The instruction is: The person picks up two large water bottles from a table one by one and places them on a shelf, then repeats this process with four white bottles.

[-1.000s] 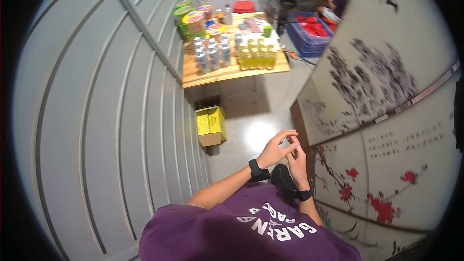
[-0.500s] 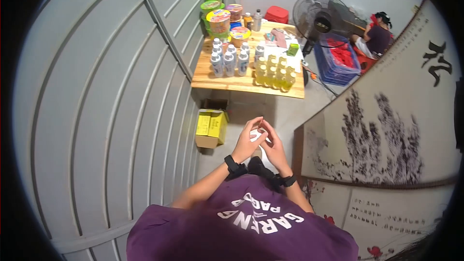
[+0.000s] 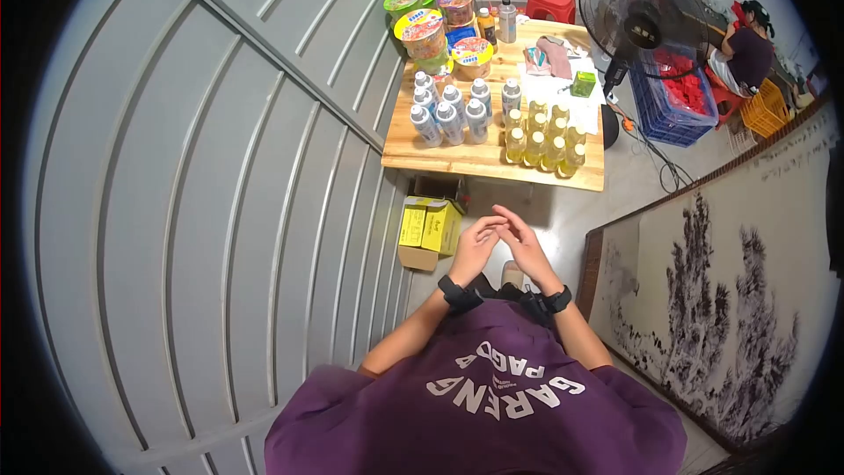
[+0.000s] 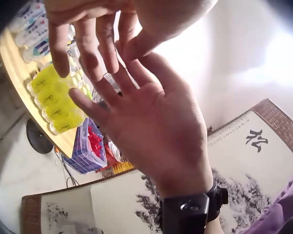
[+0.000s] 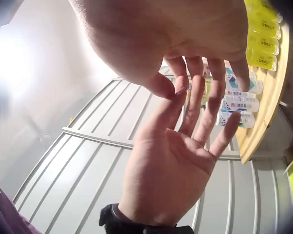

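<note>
In front of the purple shirt, my left hand (image 3: pixel 473 251) and right hand (image 3: pixel 530 255) meet at the fingertips, with nothing held. The left wrist view shows the right hand (image 4: pixel 146 129) palm toward the camera, its fingers loosely extended. From the right wrist the left hand (image 5: pixel 168 161) looks much the same, fingers spread and slightly bent. Beyond the hands is a wooden table (image 3: pixel 406 151). White-capped bottles with blue-and-white labels (image 3: pixel 449 126) stand on its left part, and several bottles of yellow drink (image 3: pixel 535 149) are grouped near the front right corner.
Instant noodle tubs (image 3: pixel 420 33) are stacked at the table's back left. A small green box (image 3: pixel 583 84) and pink cloth (image 3: pixel 554 54) lie right. Around are a fan (image 3: pixel 644 31), blue crate (image 3: pixel 655 119), seated person (image 3: pixel 752 53), yellow carton (image 3: pixel 428 227), grey wall (image 3: pixel 193 237) and painted screen (image 3: pixel 651 317).
The head view has swung, bringing the table nearer and more to the right. Both hands stay together, fingertips touching, while the fingers have shifted slightly.
</note>
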### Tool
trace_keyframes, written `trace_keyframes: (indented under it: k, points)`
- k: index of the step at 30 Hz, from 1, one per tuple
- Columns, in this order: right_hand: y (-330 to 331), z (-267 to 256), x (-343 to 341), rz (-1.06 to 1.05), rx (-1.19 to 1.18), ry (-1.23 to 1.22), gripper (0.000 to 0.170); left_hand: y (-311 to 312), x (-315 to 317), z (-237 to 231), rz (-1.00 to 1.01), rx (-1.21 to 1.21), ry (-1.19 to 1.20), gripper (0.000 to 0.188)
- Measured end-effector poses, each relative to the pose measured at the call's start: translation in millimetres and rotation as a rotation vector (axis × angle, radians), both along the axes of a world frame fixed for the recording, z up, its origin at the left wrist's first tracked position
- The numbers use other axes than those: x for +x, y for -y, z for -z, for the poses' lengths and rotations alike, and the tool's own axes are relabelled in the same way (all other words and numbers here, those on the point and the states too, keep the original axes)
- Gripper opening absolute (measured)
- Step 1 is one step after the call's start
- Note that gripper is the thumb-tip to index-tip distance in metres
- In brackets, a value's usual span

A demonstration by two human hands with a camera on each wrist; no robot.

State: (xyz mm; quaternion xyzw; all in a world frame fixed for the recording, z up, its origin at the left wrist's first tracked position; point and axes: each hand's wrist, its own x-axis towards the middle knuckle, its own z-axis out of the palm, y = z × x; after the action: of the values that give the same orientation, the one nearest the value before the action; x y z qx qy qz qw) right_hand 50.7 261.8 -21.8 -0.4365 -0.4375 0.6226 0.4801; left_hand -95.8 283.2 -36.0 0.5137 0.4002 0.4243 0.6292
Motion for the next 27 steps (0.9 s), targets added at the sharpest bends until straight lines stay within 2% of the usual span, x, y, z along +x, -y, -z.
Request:
trace_keyframes:
  k: [3, 7, 11, 15, 17, 19, 20, 21, 24, 27]
  points:
    - [-32, 14, -13, -0.042, 0.034, -0.028, 0.048, -18, -9, 11, -0.068, -0.12, 0.002, 0.023]
    - [-67, 17, -22, -0.096, 0.016, 0.086, 0.049, -56, -27, 32, -0.112, -0.05, -0.015, 0.024]
    - [-111, 40, -32, -0.099, -0.01, 0.179, 0.051, -101, -44, 41, -0.196, -0.156, 0.005, 0.025]
    - [-167, 68, -49, -0.098, -0.026, 0.264, 0.056, -159, -61, 84, -0.144, -0.009, -0.119, 0.048]
    - [-196, 83, -58, -0.044, 0.01, 0.351, 0.063, -194, -65, 112, -0.122, -0.024, -0.206, 0.073]
    - [-230, 111, -64, 0.0, 0.044, 0.4, 0.065, -227, -65, 139, -0.123, -0.065, -0.244, 0.081]
    - [-243, 121, -65, 0.004, 0.015, 0.43, 0.068, -242, -69, 160, -0.089, 0.009, -0.248, 0.084]
    - [-252, 126, -68, 0.026, -0.025, 0.434, 0.068, -252, -70, 173, -0.09, -0.022, -0.266, 0.084]
    - [-276, 161, -75, 0.055, -0.065, 0.504, 0.07, -275, -68, 192, -0.08, -0.059, -0.256, 0.088]
    - [-284, 160, -83, 0.08, -0.049, 0.505, 0.074, -280, -68, 198, -0.072, 0.086, -0.349, 0.091]
